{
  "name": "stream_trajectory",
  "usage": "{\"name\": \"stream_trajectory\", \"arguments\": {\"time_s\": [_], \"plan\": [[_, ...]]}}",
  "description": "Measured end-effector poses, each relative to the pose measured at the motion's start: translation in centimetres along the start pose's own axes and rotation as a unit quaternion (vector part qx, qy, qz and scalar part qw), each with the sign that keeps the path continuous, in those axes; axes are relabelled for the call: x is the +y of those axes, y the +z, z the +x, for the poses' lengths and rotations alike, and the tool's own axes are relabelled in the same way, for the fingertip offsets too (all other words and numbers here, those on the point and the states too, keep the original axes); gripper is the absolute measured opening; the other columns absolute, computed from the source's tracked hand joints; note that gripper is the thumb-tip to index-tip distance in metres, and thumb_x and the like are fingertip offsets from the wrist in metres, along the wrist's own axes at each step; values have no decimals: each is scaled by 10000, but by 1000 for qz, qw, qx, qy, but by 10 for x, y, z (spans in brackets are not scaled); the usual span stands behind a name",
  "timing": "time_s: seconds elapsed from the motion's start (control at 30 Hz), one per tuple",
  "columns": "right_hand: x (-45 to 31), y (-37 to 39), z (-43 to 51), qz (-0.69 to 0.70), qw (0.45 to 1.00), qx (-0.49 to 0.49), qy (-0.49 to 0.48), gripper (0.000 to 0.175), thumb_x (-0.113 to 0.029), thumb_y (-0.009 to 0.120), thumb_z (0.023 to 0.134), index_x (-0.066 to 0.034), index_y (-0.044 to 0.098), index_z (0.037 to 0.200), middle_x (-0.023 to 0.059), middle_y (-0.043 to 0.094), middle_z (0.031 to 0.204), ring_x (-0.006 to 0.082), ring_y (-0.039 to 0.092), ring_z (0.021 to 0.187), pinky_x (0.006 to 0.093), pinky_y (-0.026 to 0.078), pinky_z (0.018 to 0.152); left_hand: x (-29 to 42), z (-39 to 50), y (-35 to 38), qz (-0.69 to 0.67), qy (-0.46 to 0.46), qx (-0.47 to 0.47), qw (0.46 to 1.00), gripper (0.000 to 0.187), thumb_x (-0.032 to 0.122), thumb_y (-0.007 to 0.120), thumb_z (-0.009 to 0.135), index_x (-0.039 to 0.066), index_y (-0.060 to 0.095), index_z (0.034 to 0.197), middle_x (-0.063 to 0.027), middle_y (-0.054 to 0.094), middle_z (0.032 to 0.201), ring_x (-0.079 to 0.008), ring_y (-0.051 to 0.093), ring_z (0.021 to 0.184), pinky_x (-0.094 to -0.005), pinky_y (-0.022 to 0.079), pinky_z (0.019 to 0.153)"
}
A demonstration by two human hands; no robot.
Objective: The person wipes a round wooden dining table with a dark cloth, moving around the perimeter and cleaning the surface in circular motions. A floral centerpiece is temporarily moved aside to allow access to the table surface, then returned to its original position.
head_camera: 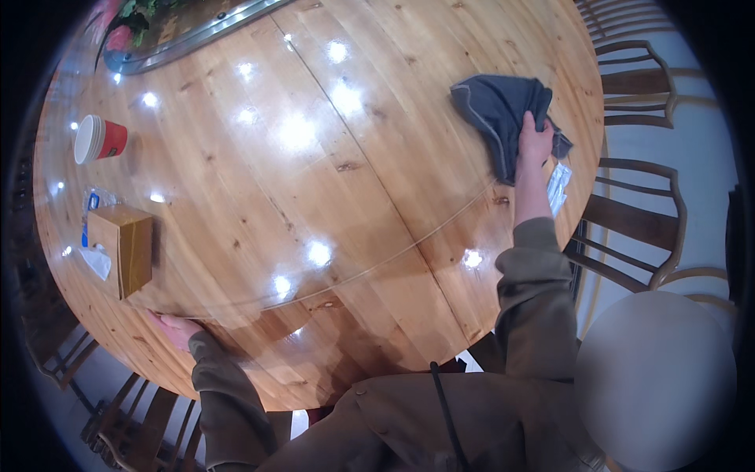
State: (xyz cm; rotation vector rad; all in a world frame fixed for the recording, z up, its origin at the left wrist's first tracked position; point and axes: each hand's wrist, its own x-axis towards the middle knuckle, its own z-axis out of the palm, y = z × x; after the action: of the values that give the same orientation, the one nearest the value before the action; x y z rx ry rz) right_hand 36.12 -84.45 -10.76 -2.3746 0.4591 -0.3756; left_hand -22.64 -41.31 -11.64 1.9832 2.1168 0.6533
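Note:
My right hand (pixel 536 140) grips a bunched dark grey cloth (pixel 495 112) with pale stitched edges, spread partly over the wooden tabletop (pixel 377 206) at the right. A crumpled silvery-white packet (pixel 558 187) lies beside my right wrist. My left hand (pixel 176 330) is low at the table's near left, just below a cardboard tissue box (pixel 134 253). Its fingertips are small in view, and I cannot tell whether they hold anything. A thin pale curved line (pixel 354 276) runs from near this hand towards the cloth; whether it is a cord or an edge is unclear.
Stacked red-and-white paper cups (pixel 109 140) lie on their side at the left. A blue and clear plastic wrapper (pixel 91 212) is behind the tissue box. Flowers (pixel 121 38) and a metal-rimmed inset (pixel 194 44) are at the far left. Wooden chairs (pixel 634 221) surround the table.

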Motion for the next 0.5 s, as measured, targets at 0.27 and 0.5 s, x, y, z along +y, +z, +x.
{"name": "stream_trajectory", "arguments": {"time_s": [0.27,0.5], "plan": [[8,-30,-182,117,990,-22,79,598,-275,697,885,114,491,1291,255,615,1234,347,603,1120,387,449,984,12,-11,-11,-2,-40,-22,999,531,357,309,1010,148,399,1489,-181,504,1426,-415,520,1236,-473,424,1015],[-37,-63,-335,150,970,-114,155,536,-246,704,888,84,485,1251,264,633,1151,353,615,1075,401,463,946,-1,-5,-6,-56,-19,-12,998,531,358,338,1004,135,413,1480,-178,515,1419,-402,534,1232,-457,424,1016]]}}
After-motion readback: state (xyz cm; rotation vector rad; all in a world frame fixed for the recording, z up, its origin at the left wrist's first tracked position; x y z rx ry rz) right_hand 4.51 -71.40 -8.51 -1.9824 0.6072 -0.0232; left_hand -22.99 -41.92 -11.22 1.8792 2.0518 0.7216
